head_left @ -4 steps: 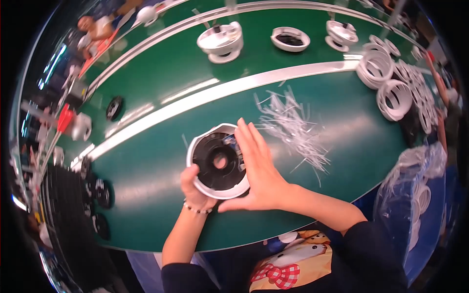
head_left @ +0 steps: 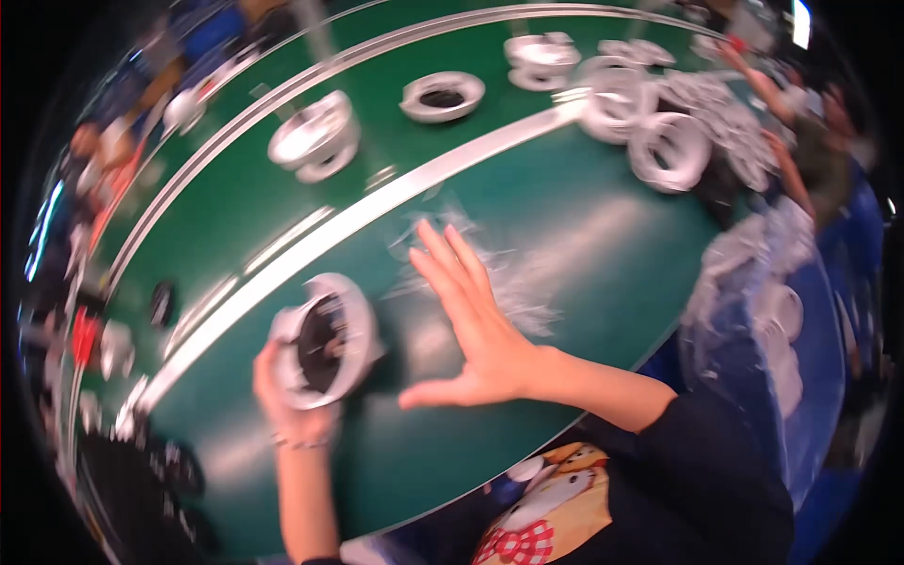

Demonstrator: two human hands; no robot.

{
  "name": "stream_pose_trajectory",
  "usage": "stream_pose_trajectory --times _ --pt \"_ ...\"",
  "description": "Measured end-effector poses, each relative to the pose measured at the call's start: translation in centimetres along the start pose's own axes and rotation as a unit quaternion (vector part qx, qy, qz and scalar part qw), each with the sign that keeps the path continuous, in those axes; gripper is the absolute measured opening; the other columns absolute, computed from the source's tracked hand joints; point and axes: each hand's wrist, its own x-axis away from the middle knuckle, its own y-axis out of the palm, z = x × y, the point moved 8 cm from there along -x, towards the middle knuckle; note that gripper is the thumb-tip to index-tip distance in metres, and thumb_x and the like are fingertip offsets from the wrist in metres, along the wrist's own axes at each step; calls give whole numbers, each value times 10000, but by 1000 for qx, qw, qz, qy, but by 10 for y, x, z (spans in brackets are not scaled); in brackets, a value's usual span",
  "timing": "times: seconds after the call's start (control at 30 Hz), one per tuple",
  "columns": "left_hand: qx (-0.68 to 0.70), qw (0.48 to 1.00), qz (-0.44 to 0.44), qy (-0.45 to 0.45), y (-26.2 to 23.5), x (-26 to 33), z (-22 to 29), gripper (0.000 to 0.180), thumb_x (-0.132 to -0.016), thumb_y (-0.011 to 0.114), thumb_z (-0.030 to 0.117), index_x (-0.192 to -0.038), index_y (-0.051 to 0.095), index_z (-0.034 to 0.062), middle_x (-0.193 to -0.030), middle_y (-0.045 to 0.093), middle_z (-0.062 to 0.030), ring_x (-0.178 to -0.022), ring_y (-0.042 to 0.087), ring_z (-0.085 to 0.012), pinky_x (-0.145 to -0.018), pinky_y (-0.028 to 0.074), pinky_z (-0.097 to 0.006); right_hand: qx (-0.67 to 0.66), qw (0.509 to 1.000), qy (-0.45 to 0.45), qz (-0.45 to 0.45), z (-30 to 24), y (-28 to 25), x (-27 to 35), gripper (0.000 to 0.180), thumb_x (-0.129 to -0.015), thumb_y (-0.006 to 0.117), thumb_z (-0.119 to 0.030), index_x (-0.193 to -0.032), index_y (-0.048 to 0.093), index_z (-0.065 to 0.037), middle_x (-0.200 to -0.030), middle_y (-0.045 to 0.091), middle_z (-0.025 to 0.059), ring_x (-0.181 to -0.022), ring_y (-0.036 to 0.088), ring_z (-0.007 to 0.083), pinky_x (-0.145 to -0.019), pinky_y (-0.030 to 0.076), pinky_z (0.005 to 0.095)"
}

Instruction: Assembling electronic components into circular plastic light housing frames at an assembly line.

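White, round, plastic-looking housing with a black inner part sits tilted in the left hand, over the smooth green counter; that hand's fingers grip its lower-left wall. To the right, apart from the housing, the right hand is empty, its fingers spread wide. Thin, whitish strips, blurred, lie behind this hand, partly hidden; farther right are white, plastic-looking rings.

Motion blur throughout (rim dark, bent); glare on green tabletop.
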Motion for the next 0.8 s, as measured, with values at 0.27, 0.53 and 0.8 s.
stream_pose_trajectory --times 0.27,0.53,0.8 --pt "-154 971 145 114 -85 -103 134 451 -837 390 321 -1187 383 37 -1153 482 -129 -1034 496 -273 -886 429 -406 477 820 63 311 127 -254 4 478 -665 500 -41 -1138 444 -75 -1161 426 169 -1097 363 330 -924 251 448" --pt "-415 837 282 220 -162 -201 216 357 -857 415 346 -1010 539 47 -925 576 -38 -757 557 -161 -626 452 -286 443 754 392 284 238 -356 40 397 -599 595 -19 -992 576 -69 -971 594 138 -933 561 264 -816 427 332" --pt "-788 279 351 423 -100 -126 308 255 -792 509 238 -960 585 61 -984 581 -134 -959 524 -297 -834 408 -340 565 718 299 276 201 -366 22 115 -660 555 -64 -749 621 -36 -727 603 142 -680 583 239 -634 448 327"
